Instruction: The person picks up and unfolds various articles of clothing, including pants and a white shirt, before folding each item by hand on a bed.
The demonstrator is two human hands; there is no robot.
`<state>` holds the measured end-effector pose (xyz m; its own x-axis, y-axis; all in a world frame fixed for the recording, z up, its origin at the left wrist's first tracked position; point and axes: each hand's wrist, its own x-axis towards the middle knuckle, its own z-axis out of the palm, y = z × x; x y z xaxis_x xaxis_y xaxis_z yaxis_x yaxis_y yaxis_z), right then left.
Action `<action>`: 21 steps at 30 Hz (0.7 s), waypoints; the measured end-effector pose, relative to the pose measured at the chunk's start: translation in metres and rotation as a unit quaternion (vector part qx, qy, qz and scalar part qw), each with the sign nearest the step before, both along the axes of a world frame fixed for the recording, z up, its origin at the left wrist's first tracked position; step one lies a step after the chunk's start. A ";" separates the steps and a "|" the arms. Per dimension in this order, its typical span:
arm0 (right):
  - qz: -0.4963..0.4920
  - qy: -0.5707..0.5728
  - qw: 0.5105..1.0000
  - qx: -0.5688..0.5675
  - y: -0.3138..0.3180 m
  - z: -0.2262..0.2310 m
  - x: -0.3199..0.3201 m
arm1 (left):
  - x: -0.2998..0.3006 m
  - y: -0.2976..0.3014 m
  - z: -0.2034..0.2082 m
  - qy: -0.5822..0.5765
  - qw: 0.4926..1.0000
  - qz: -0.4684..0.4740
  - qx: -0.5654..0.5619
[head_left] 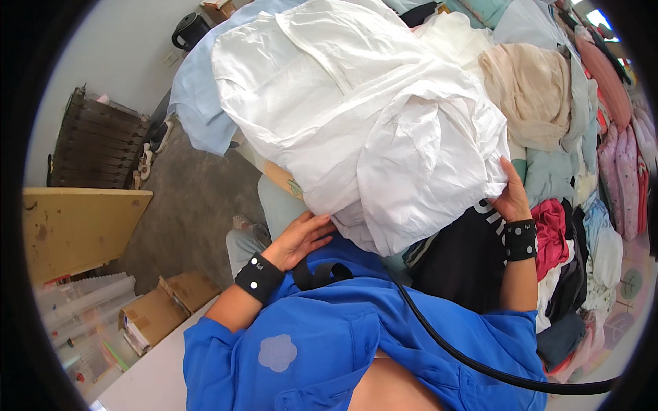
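Observation:
A large, crumpled white shirt (329,103) of thin cloth spreads in front of me, its folds bunched toward the right. My right hand (511,194) grips its right edge, fingers partly hidden by the cloth. At the lower left edge, my left hand (300,240) has its fingers stretched out, the fingertips touching or just beside the cloth; I cannot tell which. Beneath the shirt's left side lies a light blue garment (199,89). A black garment (456,257) with white print shows below the shirt, near my right wrist.
Heaped clothes cover the right side, including a beige cloth (528,89) and a dark pink one (550,229). A black cable (473,366) crosses my front. On the left are a yellow board (86,229), a cardboard box (154,312) and a black kettle (190,31).

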<state>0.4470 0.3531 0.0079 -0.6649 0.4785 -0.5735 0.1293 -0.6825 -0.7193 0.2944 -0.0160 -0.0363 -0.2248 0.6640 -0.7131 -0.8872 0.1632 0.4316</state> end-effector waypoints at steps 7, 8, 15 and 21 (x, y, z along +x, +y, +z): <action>0.021 0.075 0.993 -0.088 0.006 0.000 -0.002 | -0.001 0.002 -0.016 -0.003 1.000 0.027 0.012; 0.027 0.038 0.996 -0.075 0.011 -0.004 -0.001 | 0.000 0.004 -0.019 0.006 1.000 0.012 -0.011; -0.024 0.142 0.985 -0.090 0.021 0.020 0.002 | 0.004 -0.010 0.000 -0.030 0.990 0.134 0.044; 0.015 0.165 0.971 -0.172 0.007 0.017 -0.002 | 0.001 -0.016 0.011 -0.085 0.974 0.164 0.128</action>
